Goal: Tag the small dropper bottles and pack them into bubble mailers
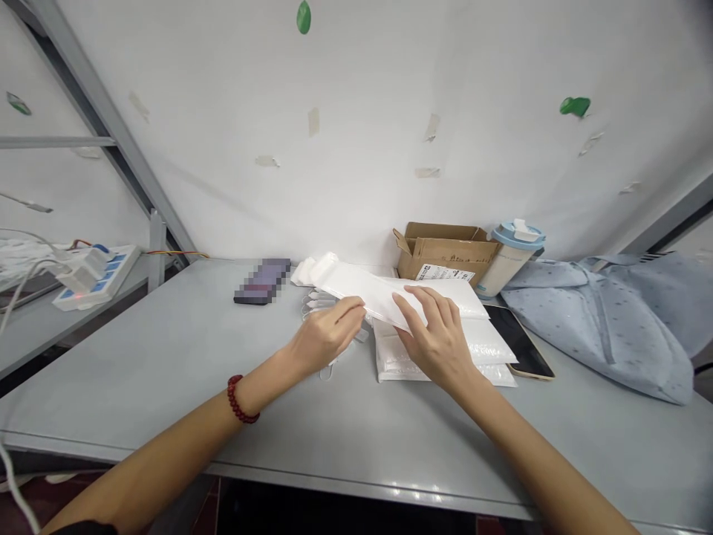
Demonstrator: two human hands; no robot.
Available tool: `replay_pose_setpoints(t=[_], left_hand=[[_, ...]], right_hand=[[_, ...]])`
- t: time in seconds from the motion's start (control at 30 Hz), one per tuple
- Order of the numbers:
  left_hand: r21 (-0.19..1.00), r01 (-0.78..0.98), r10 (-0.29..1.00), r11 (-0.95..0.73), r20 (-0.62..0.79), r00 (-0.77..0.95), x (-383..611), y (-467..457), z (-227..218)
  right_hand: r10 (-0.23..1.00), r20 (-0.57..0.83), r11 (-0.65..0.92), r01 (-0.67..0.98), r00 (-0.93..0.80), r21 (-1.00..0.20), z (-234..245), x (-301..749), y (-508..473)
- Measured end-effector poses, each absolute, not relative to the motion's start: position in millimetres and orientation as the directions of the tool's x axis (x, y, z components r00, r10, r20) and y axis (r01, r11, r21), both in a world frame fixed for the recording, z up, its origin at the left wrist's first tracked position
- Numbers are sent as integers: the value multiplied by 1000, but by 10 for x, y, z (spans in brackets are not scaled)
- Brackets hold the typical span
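Note:
A white padded mailer (362, 290) is held tilted over the table between my hands. My left hand (328, 334) is closed, its thumb and fingers pinching the mailer's near left edge. My right hand (437, 338) grips the mailer's right part, fingers on top and thumb at the near edge. Beneath it lies a stack of white bubble mailers (495, 345), partly covered by that hand. Several small clear plastic pieces with loops (317, 301) lie behind my left hand, too hidden to name.
Rolled white packaging (315, 269) lies near the wall. An open cardboard box (448, 249) and a cup with a blue lid (509, 256) stand at the back. A tablet (521, 345), a blue cloth bag (601, 323), a blurred phone (263, 282) and a power strip (105, 275) are around.

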State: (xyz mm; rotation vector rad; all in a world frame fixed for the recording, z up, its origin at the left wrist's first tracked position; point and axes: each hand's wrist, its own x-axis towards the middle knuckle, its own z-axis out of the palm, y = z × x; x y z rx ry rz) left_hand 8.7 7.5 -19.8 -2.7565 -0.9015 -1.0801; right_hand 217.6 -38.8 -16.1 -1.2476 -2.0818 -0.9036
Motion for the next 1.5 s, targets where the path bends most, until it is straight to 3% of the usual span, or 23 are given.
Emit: replay_pose_setpoints(t=[0.07,0.17,0.27,0.37,0.43,0.53,0.63,0.73,0.97,1.2,1.5], left_hand=[[221,468,498,-856,597,629,107,39,-232],[250,441,484,-862,665,568,107,34,-233],[256,562,512,-787,779,363,77,83,-151],[391,648,616,-654,772,156,26,166,-52],[571,608,752,-552,656,66,-14,237,-23],[838,431,928,-334,372,-4,-65,345,-39],[947,262,977,-184,207,-61,-98,411,-60],[985,123,989,-124,132,-61,-114,414,-34],[996,-91,940,3,28,340,-42,292,23],[995,17,797,-102,71,600,110,61,-10],[914,321,852,-248,48,521,40,141,11]], right_hand=[[618,671,295,912,-409,285,-198,2198,-359],[686,597,264,907,-416,328,-252,2234,-317],[704,567,268,899,-428,347,-277,2260,-297],[700,566,273,895,-436,352,-274,2261,-304],[693,563,286,889,-450,358,-267,2249,-317],[685,554,302,877,-473,375,-255,2227,-338],[683,548,309,871,-483,382,-243,2216,-350],[690,532,325,867,-491,378,-236,2211,-355],[717,510,337,877,-475,343,-219,2153,-386],[735,487,424,881,-471,211,-148,2110,-476],[626,639,402,887,-448,228,-190,2124,-444]])
